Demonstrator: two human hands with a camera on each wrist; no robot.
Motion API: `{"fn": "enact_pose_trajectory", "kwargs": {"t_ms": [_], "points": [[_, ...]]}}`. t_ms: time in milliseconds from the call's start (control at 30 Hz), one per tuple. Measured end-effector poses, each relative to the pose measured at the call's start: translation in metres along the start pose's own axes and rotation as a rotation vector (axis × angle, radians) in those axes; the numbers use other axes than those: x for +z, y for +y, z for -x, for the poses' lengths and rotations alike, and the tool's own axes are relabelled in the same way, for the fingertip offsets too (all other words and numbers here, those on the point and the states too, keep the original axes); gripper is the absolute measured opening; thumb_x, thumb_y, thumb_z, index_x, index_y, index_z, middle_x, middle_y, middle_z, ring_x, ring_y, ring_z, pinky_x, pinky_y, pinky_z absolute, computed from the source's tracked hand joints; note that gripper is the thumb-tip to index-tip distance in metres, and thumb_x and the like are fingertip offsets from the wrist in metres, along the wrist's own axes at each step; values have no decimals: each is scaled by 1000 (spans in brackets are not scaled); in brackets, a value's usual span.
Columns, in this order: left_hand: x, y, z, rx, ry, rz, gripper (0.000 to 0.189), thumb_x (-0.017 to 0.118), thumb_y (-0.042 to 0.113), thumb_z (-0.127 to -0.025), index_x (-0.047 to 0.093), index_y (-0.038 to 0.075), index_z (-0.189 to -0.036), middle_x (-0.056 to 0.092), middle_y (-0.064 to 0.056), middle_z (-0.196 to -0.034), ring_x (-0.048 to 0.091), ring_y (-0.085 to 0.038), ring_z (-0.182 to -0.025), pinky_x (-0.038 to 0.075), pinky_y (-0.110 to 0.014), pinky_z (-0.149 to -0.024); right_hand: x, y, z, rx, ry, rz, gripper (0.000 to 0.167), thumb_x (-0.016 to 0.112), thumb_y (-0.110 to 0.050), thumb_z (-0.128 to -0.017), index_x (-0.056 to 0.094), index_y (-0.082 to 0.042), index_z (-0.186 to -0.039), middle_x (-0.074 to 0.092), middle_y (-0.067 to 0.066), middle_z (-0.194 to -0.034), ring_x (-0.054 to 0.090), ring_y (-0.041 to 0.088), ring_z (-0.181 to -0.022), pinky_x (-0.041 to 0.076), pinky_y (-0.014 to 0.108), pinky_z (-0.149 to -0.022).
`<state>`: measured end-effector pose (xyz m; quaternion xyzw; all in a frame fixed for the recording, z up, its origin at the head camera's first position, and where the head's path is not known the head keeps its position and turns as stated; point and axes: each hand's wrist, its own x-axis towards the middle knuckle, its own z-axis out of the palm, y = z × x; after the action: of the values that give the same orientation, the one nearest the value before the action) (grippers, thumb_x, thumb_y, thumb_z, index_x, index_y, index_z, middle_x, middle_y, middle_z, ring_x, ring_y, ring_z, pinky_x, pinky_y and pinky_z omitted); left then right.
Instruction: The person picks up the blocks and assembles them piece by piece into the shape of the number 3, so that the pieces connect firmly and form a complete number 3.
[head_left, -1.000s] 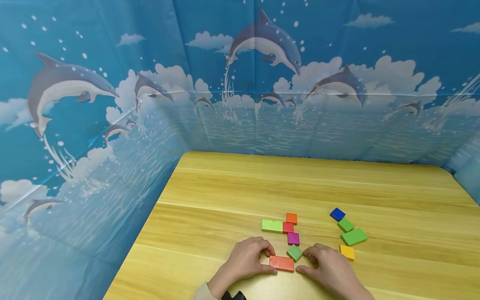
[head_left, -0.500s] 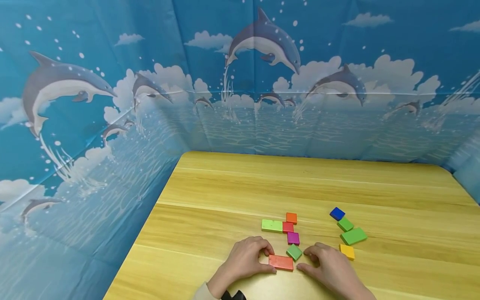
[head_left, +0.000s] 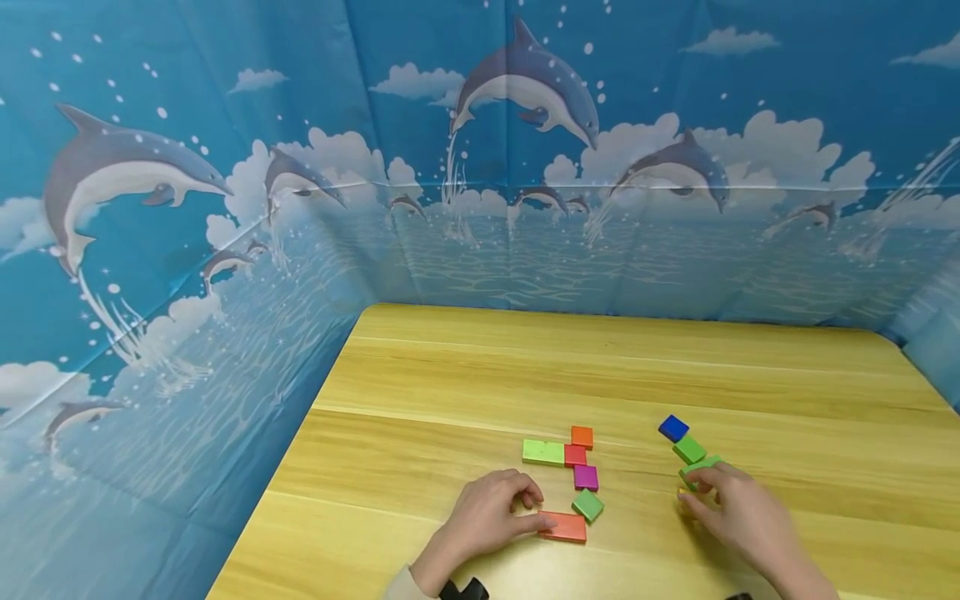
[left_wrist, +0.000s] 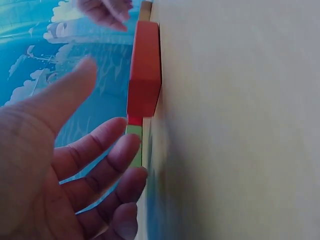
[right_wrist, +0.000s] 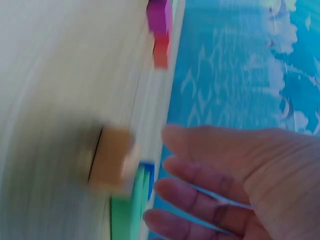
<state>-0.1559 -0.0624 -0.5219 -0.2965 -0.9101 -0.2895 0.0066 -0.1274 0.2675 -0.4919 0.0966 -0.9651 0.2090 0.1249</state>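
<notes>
My left hand (head_left: 491,512), at the bottom middle of the head view, has its thumb over the left end of the coral block (head_left: 566,527); the left wrist view shows thumb and fingers apart, holding nothing. My right hand (head_left: 742,508), lower right, also has fingers apart, over the yellow block (right_wrist: 110,159), nearly hiding it; the right wrist view shows that block free of my fingertips. This hand also blocks part of the long green block (head_left: 703,462). Above the coral block's right end sits the tilted green block (head_left: 588,506), then the purple block (head_left: 587,477), the red block (head_left: 575,455) with the lime block (head_left: 543,452) against its left, and the orange block (head_left: 582,437). Up and left from the long green block lie the small green block (head_left: 689,450) and blue block (head_left: 673,428). Behind the table (head_left: 465,358), a dolphin curtain (head_left: 480,250) fills the upper frame.
</notes>
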Motion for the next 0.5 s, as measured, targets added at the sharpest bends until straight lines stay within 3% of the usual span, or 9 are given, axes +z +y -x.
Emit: {"fn": "enact_pose_trajectory", "kwargs": {"t_ms": [300,500], "points": [[-10,-2,0,-12,105,44,24,59,49,-90,67,26,-87,52,24,-79,46,8,-64,39,-15,-56,-1,17,11,-1,-58,53,32,85,-29,-66,72,-12,-90,55,-7,-79,45,9,-60,40,31,-50],[-16,-7,0,-27,158,30,25,57,45,-92,67,23,-88,54,21,-80,45,6,-61,38,-16,-52,1,18,13,-9,-71,31,30,86,-26,-65,70,-17,-89,60,-4,-84,52,13,-66,46,39,-54]]}}
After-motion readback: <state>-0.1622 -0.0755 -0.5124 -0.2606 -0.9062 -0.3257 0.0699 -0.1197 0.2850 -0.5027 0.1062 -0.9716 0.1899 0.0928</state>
